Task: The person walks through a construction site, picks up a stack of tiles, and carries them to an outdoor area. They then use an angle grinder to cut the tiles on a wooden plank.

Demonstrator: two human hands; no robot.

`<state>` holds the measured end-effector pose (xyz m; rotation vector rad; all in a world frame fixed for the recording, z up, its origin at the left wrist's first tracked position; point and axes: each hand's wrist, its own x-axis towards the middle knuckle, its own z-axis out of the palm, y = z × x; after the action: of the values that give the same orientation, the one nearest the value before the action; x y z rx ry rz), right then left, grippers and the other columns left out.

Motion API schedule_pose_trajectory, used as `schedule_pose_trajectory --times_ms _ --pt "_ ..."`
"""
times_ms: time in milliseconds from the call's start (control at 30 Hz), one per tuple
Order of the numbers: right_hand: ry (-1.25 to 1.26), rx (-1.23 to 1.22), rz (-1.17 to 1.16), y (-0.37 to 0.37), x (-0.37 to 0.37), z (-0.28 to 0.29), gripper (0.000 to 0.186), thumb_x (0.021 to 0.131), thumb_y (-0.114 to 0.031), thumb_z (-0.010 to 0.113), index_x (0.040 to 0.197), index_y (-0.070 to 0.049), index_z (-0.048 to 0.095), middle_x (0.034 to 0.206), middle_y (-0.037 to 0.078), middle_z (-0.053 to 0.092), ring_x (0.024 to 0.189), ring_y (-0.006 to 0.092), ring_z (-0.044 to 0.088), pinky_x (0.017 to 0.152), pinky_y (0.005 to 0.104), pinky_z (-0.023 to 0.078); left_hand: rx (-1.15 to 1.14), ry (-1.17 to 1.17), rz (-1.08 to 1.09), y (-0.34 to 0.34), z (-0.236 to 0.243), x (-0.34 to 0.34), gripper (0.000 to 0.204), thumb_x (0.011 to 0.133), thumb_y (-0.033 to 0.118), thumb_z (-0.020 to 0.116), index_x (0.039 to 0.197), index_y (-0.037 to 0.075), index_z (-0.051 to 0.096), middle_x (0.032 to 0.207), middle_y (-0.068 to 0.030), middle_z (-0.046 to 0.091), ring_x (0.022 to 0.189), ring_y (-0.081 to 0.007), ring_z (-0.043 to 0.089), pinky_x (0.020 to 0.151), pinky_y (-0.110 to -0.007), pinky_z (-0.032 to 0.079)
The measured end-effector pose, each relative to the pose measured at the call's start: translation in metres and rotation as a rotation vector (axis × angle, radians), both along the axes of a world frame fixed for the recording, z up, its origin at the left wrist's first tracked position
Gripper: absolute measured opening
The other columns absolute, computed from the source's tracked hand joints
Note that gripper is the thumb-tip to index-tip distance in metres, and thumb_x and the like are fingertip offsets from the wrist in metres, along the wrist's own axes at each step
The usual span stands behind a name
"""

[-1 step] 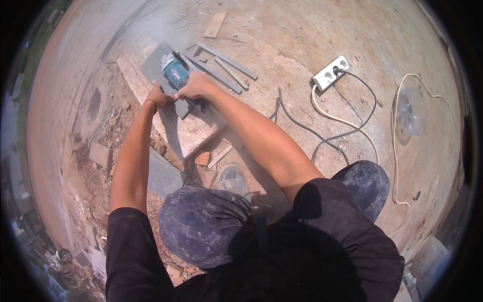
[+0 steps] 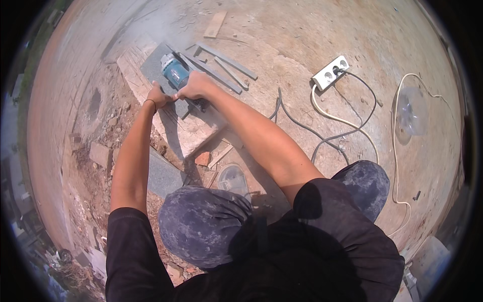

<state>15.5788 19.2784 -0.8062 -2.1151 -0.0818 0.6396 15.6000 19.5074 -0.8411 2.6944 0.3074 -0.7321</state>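
Two-handed work at a grinder, in dust

The right hand is wrapped around the grinder's rear body, its fingers mostly hidden underneath. The left hand sits close beside it, thumb toward the right; whether it grips the tool or presses on the slab I cannot tell. The disc is hard to make out, and so is its contact with the slab. Dust veils the ground beyond the grip. A dark cord is partly hidden by the right forearm, and the knees cover ground nearer the body.

The grinder lies directly in the grip, teal-bodied with a pale metallic head pointing away from the person. The slab below it is flat and grey, on a pale, scored board.

Just right of the grip lie narrow grey strips; farther right, a white socket strip carries a dark plug. Beyond the grip is a pale plank. To its left is rubble; nearer the body, a reddish brick piece and a shoe. The ground is dusty, sunlit, tan-brown.
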Motion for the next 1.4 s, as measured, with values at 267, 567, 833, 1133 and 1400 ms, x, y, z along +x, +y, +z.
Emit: schedule_pose_trajectory --times_ms 267,567,833,1133,1400 --pt "-0.019 0.010 -0.004 -0.006 0.005 -0.004 0.071 0.052 -0.044 0.084 0.095 0.010 0.066 0.099 0.027 0.066 0.092 0.0338 0.067 0.078 0.0352 0.054 -0.022 -0.010 0.020 -0.011 0.005 0.005 0.132 0.058 0.041 0.089 0.141 -0.017 0.005 0.137 -0.0337 0.040 0.128 -0.0355 0.045 0.103 -0.034 0.039" --pt "-0.007 0.045 -0.003 -0.010 -0.003 0.004 0.071 0.052 -0.044 0.083 0.093 0.011 0.065 0.097 0.027 0.066 0.090 0.0342 0.066 0.077 0.0354 0.054 0.016 -0.040 -0.004 -0.006 0.006 0.005 0.131 0.058 0.043 0.088 0.141 -0.017 0.008 0.139 -0.0332 0.038 0.130 -0.0352 0.043 0.105 -0.034 0.038" --pt "0.067 0.018 0.028 -0.016 -0.008 0.009 0.071 0.056 -0.041 0.084 0.106 0.006 0.064 0.107 0.023 0.066 0.099 0.0313 0.065 0.084 0.0352 0.053 -0.060 -0.073 0.052 -0.012 0.006 0.001 0.120 0.062 0.029 0.088 0.141 -0.018 0.010 0.139 -0.0330 0.037 0.128 -0.0351 0.043 0.102 -0.034 0.040" --pt "0.060 0.042 0.021 -0.021 -0.015 0.014 0.068 0.058 -0.042 0.084 0.103 0.006 0.065 0.104 0.023 0.066 0.096 0.0321 0.066 0.082 0.0352 0.054 -0.044 -0.054 0.028 -0.013 0.013 -0.001 0.131 0.058 0.041 0.089 0.140 -0.020 0.007 0.142 -0.0334 0.034 0.133 -0.0339 0.038 0.107 -0.034 0.035" --pt "0.077 0.030 0.030 -0.023 -0.020 0.016 0.071 0.057 -0.042 0.081 0.107 0.006 0.063 0.107 0.024 0.065 0.100 0.0325 0.065 0.084 0.0355 0.053 -0.092 -0.042 0.032 -0.008 0.016 0.000 0.128 0.058 0.041 0.090 0.139 -0.020 0.011 0.141 -0.0344 0.034 0.132 -0.0351 0.039 0.107 -0.034 0.035"
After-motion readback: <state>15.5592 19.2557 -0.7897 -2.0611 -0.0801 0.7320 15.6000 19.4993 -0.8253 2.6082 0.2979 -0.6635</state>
